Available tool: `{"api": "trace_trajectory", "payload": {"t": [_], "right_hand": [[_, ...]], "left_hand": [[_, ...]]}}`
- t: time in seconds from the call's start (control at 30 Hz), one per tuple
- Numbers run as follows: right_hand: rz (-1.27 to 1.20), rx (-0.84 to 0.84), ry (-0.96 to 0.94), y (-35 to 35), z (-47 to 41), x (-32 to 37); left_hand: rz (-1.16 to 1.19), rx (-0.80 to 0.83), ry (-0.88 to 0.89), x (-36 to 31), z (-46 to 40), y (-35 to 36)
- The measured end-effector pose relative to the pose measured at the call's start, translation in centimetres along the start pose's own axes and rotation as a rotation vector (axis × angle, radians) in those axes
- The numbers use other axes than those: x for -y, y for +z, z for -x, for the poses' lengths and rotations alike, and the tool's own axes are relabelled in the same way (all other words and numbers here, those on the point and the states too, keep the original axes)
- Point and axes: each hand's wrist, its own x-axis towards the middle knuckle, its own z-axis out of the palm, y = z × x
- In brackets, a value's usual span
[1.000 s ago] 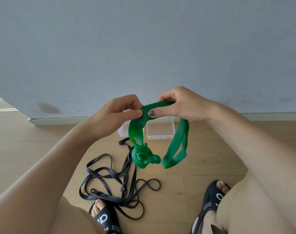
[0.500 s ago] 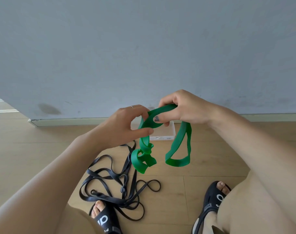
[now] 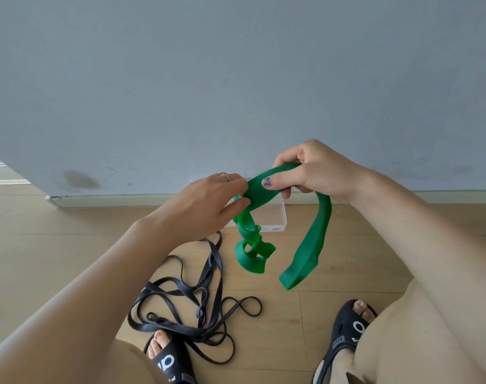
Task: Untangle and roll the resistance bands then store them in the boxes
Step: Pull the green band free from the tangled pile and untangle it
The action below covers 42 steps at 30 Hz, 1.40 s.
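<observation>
A wide green rubber resistance band [image 3: 316, 228] hangs in the air above the wooden floor [image 3: 347, 261], its left part knotted into a twisted clump and its right part dropping in a flat loop. The right hand [image 3: 314, 173] pinches the band's top between thumb and curled fingers, while the left hand [image 3: 208, 203] grips it just beside with thumb and fingertips. Behind them lies an open white plastic box [image 3: 278, 220], and a tangle of thin black rubber bands [image 3: 192, 309] lies on the floor near a black sandal [image 3: 170, 361].

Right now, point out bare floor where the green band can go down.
Bare floor lies between the box, right sandal and right arm. Crowded: the black bands sprawl by the left sandal.
</observation>
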Motion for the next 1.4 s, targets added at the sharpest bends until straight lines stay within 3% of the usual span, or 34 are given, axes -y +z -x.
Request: {"api": "trace_trajectory", "payload": {"t": [0.33, 0.57, 0.8, 1.03, 1.4], "right_hand": [[-0.017, -0.04, 0.034, -0.8, 0.3, -0.4], [0.21, 0.033, -0.014, 0.5, 0.7, -0.9], [0.191, 0.099, -0.082, 1.8, 0.6, -0.5], [0.192, 0.049, -0.117, 2.3, -0.1, -0.8], [-0.202, -0.104, -0.104, 1.8, -0.1, 0.1]], "left_hand": [[0.114, -0.018, -0.115, -0.4, 0.4, -0.4], [0.245, -0.014, -0.138, 0.1, 0.5, -0.1], [0.418, 0.027, -0.263, 0.3, 0.3, -0.7], [0.382, -0.016, -0.225, 0.3, 0.1, -0.1], [0.564, 0.068, -0.373, -0.5, -0.1, 0.7]]}}
